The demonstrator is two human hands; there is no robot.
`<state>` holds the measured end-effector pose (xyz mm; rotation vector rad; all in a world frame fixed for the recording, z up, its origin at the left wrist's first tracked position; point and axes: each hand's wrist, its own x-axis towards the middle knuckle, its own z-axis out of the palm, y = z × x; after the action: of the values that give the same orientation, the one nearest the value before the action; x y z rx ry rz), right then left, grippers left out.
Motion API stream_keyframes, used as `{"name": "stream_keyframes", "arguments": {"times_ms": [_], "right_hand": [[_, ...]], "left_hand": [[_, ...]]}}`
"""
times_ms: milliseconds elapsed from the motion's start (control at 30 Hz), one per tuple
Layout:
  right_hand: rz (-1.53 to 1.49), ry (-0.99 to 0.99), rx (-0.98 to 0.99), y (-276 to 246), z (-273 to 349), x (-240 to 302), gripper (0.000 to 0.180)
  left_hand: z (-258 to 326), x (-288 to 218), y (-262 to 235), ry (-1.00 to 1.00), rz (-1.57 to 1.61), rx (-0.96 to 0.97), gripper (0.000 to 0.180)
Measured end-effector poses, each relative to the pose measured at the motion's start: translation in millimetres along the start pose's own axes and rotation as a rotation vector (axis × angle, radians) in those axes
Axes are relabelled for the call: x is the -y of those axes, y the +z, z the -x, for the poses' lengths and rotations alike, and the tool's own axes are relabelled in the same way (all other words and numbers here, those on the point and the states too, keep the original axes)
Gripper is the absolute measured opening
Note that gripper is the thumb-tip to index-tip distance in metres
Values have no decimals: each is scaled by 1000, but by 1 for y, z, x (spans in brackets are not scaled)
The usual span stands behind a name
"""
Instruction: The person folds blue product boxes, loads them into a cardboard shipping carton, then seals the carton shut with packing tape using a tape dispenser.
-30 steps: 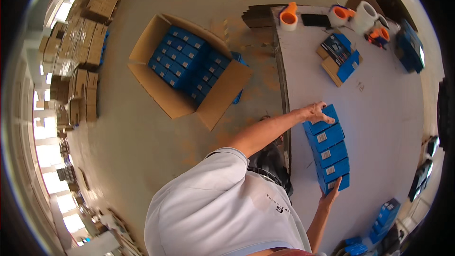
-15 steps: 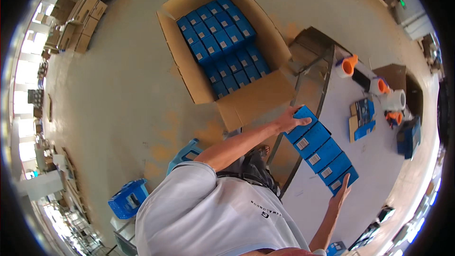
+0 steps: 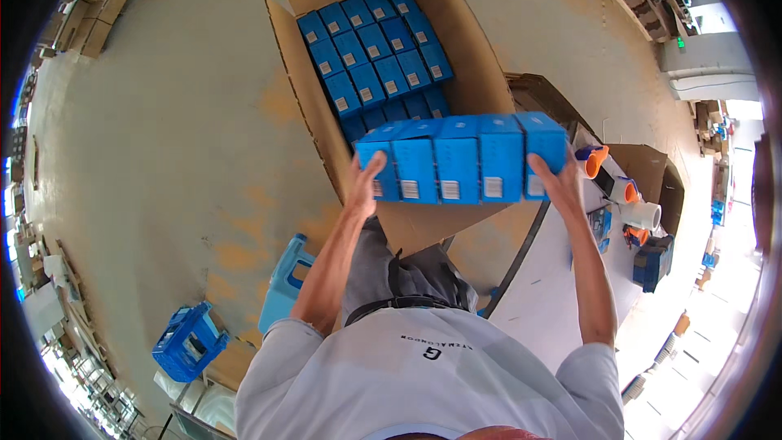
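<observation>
Between my two hands I hold a row of several small blue boxes (image 3: 458, 165), pressed together side by side. My left hand (image 3: 364, 183) grips the left end, thumb on the front face. At the right end my right hand (image 3: 559, 182) clamps the last box the same way. The row hangs over the near part of a large open cardboard carton (image 3: 481, 73). Inside the carton, more blue boxes (image 3: 375, 53) stand in tight rows, with a lower layer partly visible behind the held row. The carton's near flap (image 3: 432, 224) folds outward below the held boxes.
To the right is a white table (image 3: 529, 297) with orange tape dispensers (image 3: 593, 161), a white roll (image 3: 642, 215) and a dark blue box (image 3: 652, 263). A light blue stool (image 3: 283, 281) and a blue crate (image 3: 191, 342) stand on the floor at left.
The row of blue boxes has moved left from above the table to over the carton, turning from slanted to nearly level. Both hands kept hold of its ends, and my body turned toward the carton.
</observation>
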<state>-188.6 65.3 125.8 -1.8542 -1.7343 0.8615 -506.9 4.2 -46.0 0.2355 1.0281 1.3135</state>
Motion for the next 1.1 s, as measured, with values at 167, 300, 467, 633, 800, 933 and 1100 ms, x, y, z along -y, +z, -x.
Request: {"name": "stream_keyframes", "arguments": {"times_ms": [167,300,467,633,800,933,1100], "right_hand": [[189,-29,128,74,-79,-19,66],[-17,159,321,107,-119,-58,65],[-268,285,443,160,-155,-102,67],[-375,326,269,240,-211,-169,64],[-532,286,-30,268,-210,-163,57],[55,-77,-102,283,-190,-155,57],[-137,-212,-171,194,-94,-115,52]], "left_hand": [[-9,-19,-39,-17,-128,-178,61],[-11,-39,-13,-129,-254,-348,63],[-52,-14,-18,-151,-364,-514,64],[-145,34,-54,-47,-318,-573,66],[-185,72,-94,218,-484,-542,63],[-186,72,-140,243,-678,-456,61],[-184,72,-25,111,-1044,-402,72]]}}
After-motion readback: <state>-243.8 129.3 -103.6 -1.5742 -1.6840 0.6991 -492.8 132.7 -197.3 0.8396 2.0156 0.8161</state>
